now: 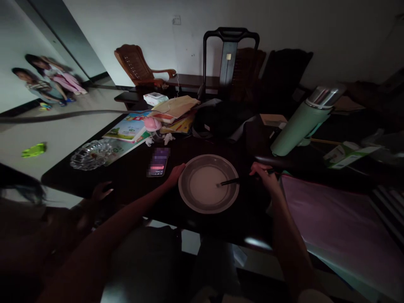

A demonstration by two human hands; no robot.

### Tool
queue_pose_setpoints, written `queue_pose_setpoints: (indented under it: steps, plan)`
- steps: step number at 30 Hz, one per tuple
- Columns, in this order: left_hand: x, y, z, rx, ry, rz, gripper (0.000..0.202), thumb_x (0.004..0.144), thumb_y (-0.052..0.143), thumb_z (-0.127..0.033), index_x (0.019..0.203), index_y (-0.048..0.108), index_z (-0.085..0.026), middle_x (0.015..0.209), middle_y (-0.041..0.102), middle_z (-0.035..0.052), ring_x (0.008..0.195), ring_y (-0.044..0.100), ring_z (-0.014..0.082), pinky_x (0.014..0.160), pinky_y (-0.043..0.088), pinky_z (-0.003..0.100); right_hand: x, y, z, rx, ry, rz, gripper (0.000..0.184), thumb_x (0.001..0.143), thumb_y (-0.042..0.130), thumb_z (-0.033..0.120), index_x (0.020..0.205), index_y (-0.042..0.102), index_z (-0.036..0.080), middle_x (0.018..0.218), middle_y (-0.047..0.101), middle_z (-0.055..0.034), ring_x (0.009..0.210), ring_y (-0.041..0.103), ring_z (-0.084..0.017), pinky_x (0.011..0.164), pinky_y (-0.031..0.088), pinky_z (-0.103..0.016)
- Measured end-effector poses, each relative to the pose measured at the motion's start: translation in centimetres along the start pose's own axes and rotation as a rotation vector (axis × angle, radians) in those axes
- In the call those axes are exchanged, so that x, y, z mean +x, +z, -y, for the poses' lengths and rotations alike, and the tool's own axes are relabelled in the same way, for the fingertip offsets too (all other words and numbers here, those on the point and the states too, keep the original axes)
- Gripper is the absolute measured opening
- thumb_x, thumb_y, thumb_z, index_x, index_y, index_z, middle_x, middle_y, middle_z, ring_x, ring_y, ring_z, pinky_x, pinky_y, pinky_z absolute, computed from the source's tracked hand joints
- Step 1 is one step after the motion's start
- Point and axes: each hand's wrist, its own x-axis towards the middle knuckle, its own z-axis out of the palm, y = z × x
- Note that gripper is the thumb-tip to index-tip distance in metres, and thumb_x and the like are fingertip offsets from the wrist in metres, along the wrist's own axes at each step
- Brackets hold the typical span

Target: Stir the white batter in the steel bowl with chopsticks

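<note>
A round metal basin (185, 202) with pale, milky liquid (206, 181) in it stands near the table's front edge. My left hand (177, 173) is closed on the basin's left rim. To the right of the basin, my right hand (264, 173) grips dark chopsticks (232, 181). Their whitish tips dip into the liquid right of its middle. Dim light hides whether there is one stick or a pair. A lit phone (159, 161) lies left of the basin, close to my left hand.
Left on the table are a glass dish (91, 155), booklets (126, 127) and a pink-topped object (152, 124). A green thermos (299, 122) and a pink sheet (334, 214) are on the right. Another person's hand (101, 191) is at the left edge; two people sit by the wall.
</note>
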Motion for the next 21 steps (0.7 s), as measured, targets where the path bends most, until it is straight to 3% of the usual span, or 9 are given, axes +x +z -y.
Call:
queue_pose_setpoints:
  steps: [5, 8, 11, 13, 17, 21]
  plan:
    - [-0.3, 0.1, -0.7, -0.002, -0.053, -0.040, 0.034, 0.091, 0.041, -0.034, 0.065, 0.054, -0.017, 0.063, 0.055, 0.0001, 0.067, 0.049, 0.0147, 0.062, 0.044, 0.024, 0.0, 2.2, 0.5, 0.011, -0.018, 0.164, 0.034, 0.082, 0.064, 0.047, 0.065, 0.073, 0.020, 0.061, 0.058, -0.0002, 0.055, 0.051, -0.013, 0.053, 0.040, -0.026]
    - [-0.3, 0.1, -0.7, 0.001, -0.035, -0.045, 0.034, 0.090, 0.041, -0.035, 0.064, 0.052, -0.017, 0.063, 0.054, 0.0005, 0.067, 0.048, 0.0148, 0.061, 0.042, 0.023, 0.2, 2.2, 0.1, 0.012, -0.019, 0.114, 0.031, 0.081, 0.065, 0.047, 0.068, 0.073, 0.020, 0.062, 0.057, 0.0002, 0.058, 0.051, -0.013, 0.055, 0.040, -0.026]
    - [-0.2, 0.2, -0.6, -0.003, -0.025, -0.053, 0.034, 0.089, 0.042, -0.037, 0.063, 0.052, -0.018, 0.064, 0.054, 0.0014, 0.067, 0.047, 0.0154, 0.060, 0.041, 0.024, 0.2, 0.8, -0.4, 0.018, -0.007, 0.018, 0.042, 0.089, 0.053, 0.050, 0.062, 0.068, 0.020, 0.061, 0.053, -0.0003, 0.057, 0.050, -0.013, 0.050, 0.038, -0.025]
    - [-0.1, 0.2, -0.5, -0.005, -0.024, -0.056, 0.034, 0.089, 0.042, -0.039, 0.063, 0.051, -0.019, 0.064, 0.053, 0.0015, 0.068, 0.047, 0.0156, 0.061, 0.042, 0.024, 0.1, 0.5, -0.4, 0.021, -0.008, 0.021, 0.048, 0.090, 0.050, 0.052, 0.058, 0.065, 0.020, 0.061, 0.052, -0.0010, 0.057, 0.050, -0.013, 0.047, 0.037, -0.024]
    - [-0.2, 0.1, -0.7, 0.006, -0.043, -0.049, 0.034, 0.087, 0.043, -0.042, 0.065, 0.053, -0.018, 0.065, 0.054, 0.0016, 0.070, 0.048, 0.0162, 0.063, 0.042, 0.024, 0.0, 1.8, -0.2, 0.009, -0.029, 0.121, 0.037, 0.083, 0.062, 0.049, 0.062, 0.072, 0.020, 0.063, 0.058, -0.0012, 0.058, 0.054, -0.014, 0.053, 0.043, -0.026]
    - [-0.3, 0.0, -0.8, 0.013, -0.061, -0.042, 0.034, 0.086, 0.044, -0.043, 0.066, 0.054, -0.018, 0.065, 0.055, 0.0020, 0.071, 0.049, 0.0172, 0.064, 0.042, 0.026, 0.3, 1.5, -0.3, -0.002, -0.030, 0.029, 0.032, 0.084, 0.061, 0.046, 0.068, 0.072, 0.021, 0.067, 0.058, -0.0011, 0.063, 0.054, -0.015, 0.057, 0.044, -0.027]
